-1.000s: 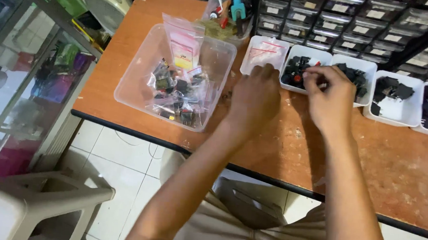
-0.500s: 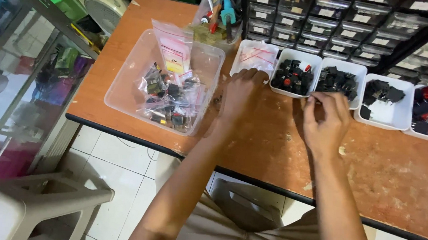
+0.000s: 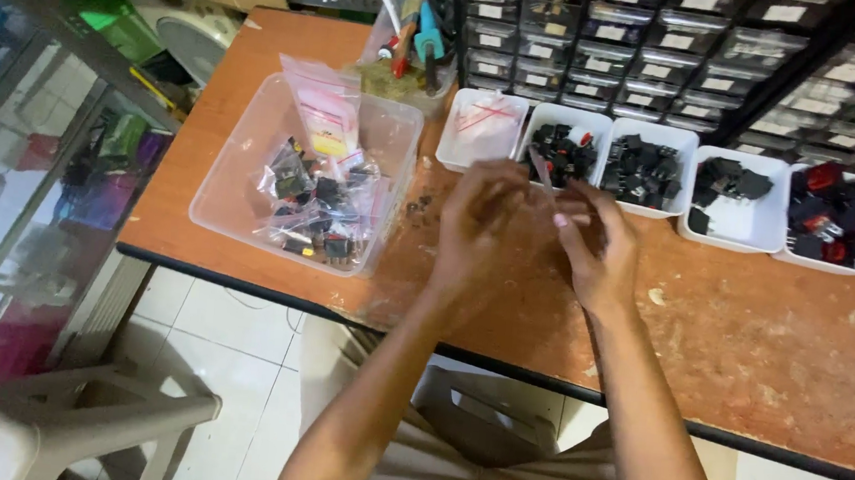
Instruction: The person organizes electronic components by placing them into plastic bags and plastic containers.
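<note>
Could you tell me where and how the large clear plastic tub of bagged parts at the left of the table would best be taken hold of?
Probably by the rim of the clear plastic tub, one hand on each long side, coming from above. The walls are thin and flared, and the open top leaves the rim free. The pink-topped bag stands against the far wall, so keep each grip nearer the table edge.
</note>
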